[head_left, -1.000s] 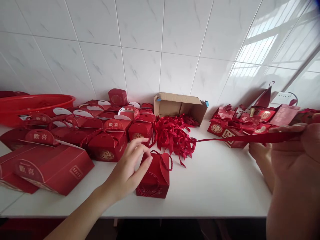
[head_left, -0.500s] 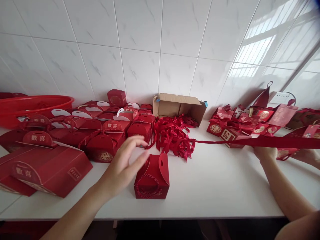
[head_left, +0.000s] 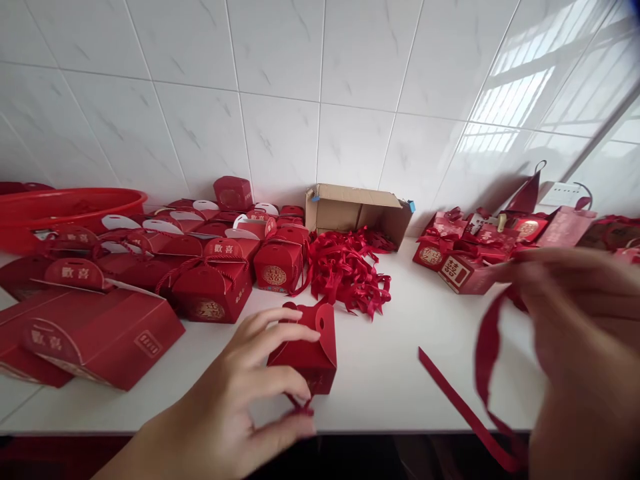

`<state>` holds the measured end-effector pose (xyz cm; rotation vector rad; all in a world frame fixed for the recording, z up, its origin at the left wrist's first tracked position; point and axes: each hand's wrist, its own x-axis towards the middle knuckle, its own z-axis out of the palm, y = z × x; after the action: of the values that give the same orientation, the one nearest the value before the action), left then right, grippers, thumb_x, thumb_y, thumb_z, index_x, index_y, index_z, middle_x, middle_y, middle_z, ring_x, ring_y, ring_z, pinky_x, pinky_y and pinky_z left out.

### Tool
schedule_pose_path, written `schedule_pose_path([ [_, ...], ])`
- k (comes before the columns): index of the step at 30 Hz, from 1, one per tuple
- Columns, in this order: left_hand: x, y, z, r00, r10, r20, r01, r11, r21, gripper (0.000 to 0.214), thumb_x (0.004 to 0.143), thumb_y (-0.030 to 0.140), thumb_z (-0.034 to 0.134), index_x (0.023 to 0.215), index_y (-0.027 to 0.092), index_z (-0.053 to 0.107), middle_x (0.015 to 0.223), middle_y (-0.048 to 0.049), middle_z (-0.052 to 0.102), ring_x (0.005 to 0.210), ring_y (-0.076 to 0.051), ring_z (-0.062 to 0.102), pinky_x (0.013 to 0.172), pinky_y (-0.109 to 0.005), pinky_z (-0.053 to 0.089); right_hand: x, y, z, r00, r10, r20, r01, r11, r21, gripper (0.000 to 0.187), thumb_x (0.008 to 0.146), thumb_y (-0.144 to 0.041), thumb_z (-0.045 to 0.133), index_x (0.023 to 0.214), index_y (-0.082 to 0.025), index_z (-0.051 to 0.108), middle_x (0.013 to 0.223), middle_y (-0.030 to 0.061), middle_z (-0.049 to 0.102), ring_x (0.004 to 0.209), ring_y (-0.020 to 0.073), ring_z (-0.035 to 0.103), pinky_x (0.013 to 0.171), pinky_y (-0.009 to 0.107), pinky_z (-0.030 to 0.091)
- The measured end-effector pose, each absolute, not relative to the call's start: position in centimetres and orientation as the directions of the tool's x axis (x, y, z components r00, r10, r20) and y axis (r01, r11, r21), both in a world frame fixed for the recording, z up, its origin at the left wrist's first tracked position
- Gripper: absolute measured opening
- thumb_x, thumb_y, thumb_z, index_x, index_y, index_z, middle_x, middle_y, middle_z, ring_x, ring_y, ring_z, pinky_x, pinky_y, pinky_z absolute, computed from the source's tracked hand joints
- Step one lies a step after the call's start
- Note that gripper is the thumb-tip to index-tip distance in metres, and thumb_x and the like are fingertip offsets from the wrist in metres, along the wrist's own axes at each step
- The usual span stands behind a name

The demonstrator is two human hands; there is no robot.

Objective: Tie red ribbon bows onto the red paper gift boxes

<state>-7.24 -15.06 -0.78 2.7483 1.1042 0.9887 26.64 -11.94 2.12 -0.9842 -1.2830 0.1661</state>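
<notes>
A small red gift box (head_left: pixel 325 347) stands near the table's front edge, its flaps folded up at the top. My left hand (head_left: pixel 255 393) is in front of its left side, thumb and forefinger pinching a red twisted cord (head_left: pixel 303 405) beside the box. The other fingers curve across the box and hide part of it. At the right, close to the camera, my right hand (head_left: pixel 580 333) is closed on a red ribbon (head_left: pixel 487 353); it is blurred. The ribbon hangs in a loop, with one loose end slanting up over the table.
Behind the box lies a heap of red ribbons (head_left: pixel 347 273), spilling from an open cardboard box (head_left: pixel 360 193). Several red boxes (head_left: pixel 213 293) crowd the left, with a red basin (head_left: pixel 105 197) behind. Decorated boxes (head_left: pixel 467 273) stand at the right.
My left hand has come down from above the box and pinched its cord. My right hand has entered from the right with the ribbon, now clear of the heap; another person's arms are no longer visible.
</notes>
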Motion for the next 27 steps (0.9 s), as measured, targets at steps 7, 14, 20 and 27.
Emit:
schedule_pose_path([
  [7,-6.1,-12.9,-1.2,0.399,0.777,0.487,0.754,-0.580,0.308,0.023,0.085,0.024,0.050,0.104,0.023,0.062,0.126,-0.0089,0.054,0.122,-0.028,0.045,0.102,-0.047,0.040,17.6,-11.2,-0.4,-0.371,0.738,0.564,0.494,0.671,-0.553,0.012,0.087,-0.018,0.057,0.089,-0.022,0.068,0.082,0.0026,0.070,0.072,0.0148,0.064,0.065,0.026,0.051],
  [14,-5.2,-11.6,-2.0,0.379,0.801,0.463,0.769,-0.551,0.325,0.023,0.084,0.025,0.051,0.102,0.022,0.065,0.125,-0.0102,0.055,0.121,-0.029,0.049,0.102,-0.050,0.040,15.9,-9.8,-2.4,-0.462,0.727,0.509,0.521,0.686,-0.507,0.018,0.089,-0.017,0.053,0.096,-0.023,0.069,0.088,0.0042,0.069,0.076,0.0158,0.063,0.070,0.027,0.051],
  [20,-4.7,-11.3,-1.9,0.355,0.816,0.456,0.723,-0.549,0.420,0.017,0.083,0.023,0.051,0.093,0.021,0.065,0.122,-0.0094,0.057,0.118,-0.026,0.052,0.099,-0.045,0.044,15.0,-9.9,-1.8,-0.446,0.742,0.501,0.520,0.670,-0.529,0.018,0.086,-0.014,0.056,0.094,-0.023,0.070,0.086,0.0025,0.070,0.073,0.0145,0.063,0.064,0.025,0.049],
  [27,-4.8,-11.3,-2.0,0.327,0.828,0.456,0.670,-0.543,0.506,0.012,0.084,0.020,0.048,0.077,0.020,0.058,0.117,-0.0088,0.058,0.115,-0.025,0.054,0.097,-0.041,0.046,14.8,-9.9,-1.9,-0.490,0.743,0.455,0.495,0.668,-0.556,0.017,0.086,-0.015,0.056,0.092,-0.023,0.070,0.083,0.0019,0.069,0.071,0.0145,0.063,0.064,0.025,0.049],
])
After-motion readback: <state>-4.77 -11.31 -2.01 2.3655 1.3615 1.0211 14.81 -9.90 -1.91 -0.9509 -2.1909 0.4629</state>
